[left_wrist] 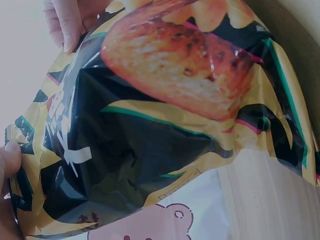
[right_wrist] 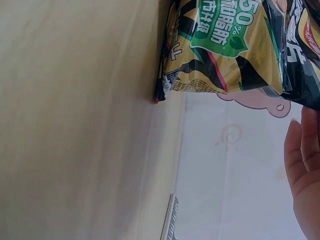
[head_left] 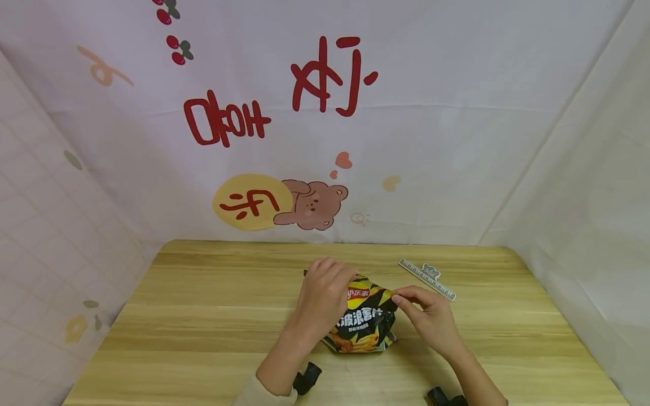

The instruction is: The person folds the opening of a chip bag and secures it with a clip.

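A black and gold bag of potato chips (head_left: 363, 324) stands on the wooden table, its printed front facing the head camera. My left hand (head_left: 325, 290) grips its top left edge, covering part of the logo; in the left wrist view the left thumb (left_wrist: 11, 156) lies against the foil. At the top right corner, my right hand (head_left: 429, 318) pinches the edge between thumb and fingers. The left wrist view shows the bulging bag (left_wrist: 175, 75) up close. From the right wrist, the bag's side (right_wrist: 220, 50) shows a green label, with right-hand fingers (right_wrist: 295, 145) beside the top edge.
A long clip with a piano-key pattern (head_left: 431, 279) lies on the table (head_left: 218, 316), behind my right hand. Dark wrist mounts (head_left: 307, 378) sit under the forearms. A white printed cloth (head_left: 437, 141) rises behind the table, with more cloth on both sides.
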`<state>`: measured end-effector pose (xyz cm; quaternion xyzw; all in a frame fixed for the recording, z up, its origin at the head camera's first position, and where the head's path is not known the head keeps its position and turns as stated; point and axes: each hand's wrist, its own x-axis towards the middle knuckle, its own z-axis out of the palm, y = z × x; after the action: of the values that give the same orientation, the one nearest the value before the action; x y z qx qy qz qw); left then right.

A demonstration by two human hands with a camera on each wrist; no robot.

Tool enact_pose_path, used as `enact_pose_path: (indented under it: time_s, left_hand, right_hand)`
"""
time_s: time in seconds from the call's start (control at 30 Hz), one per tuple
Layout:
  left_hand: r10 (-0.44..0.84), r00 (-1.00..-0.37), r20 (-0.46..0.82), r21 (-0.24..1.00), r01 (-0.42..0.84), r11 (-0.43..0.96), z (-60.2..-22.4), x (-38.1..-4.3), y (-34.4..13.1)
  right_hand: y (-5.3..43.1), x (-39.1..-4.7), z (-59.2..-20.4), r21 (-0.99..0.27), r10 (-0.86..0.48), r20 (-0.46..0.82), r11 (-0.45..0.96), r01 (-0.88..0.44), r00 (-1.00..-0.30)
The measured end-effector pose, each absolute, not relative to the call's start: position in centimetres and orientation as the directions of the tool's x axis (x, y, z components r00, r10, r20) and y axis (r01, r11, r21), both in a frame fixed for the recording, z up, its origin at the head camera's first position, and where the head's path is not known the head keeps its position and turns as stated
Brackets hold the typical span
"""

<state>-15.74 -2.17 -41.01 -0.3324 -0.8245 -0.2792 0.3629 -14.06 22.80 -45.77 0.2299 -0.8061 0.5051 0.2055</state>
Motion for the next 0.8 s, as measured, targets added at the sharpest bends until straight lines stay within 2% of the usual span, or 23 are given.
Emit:
enact_pose_path:
  time_s: [0.2, 0.4, 0.63, 0.8]
  left_hand:
    - [0.367, -0.531, 0.764, 0.225, 0.752, 0.620, -40.87, -15.70, -2.41]
    - [0.374, -0.556, 0.742, 0.237, 0.740, 0.630, -40.58, -15.38, -2.61]
    - [0.377, -0.563, 0.735, 0.260, 0.748, 0.610, -40.56, -15.28, -2.72]
    - [0.375, -0.559, 0.740, 0.272, 0.758, 0.593, -40.58, -15.35, -2.84]
  right_hand:
    - [23.03, -14.15, -45.78, -0.734, -0.163, 0.565, 0.349, -0.583, -0.809]
    - [23.15, -14.19, -45.63, -0.762, -0.187, 0.565, 0.256, -0.595, -0.804]
    - [23.57, -14.08, -45.73, -0.812, -0.178, 0.517, 0.206, -0.546, -0.837]
    - [23.78, -14.23, -46.05, -0.789, -0.207, 0.547, 0.196, -0.583, -0.811]
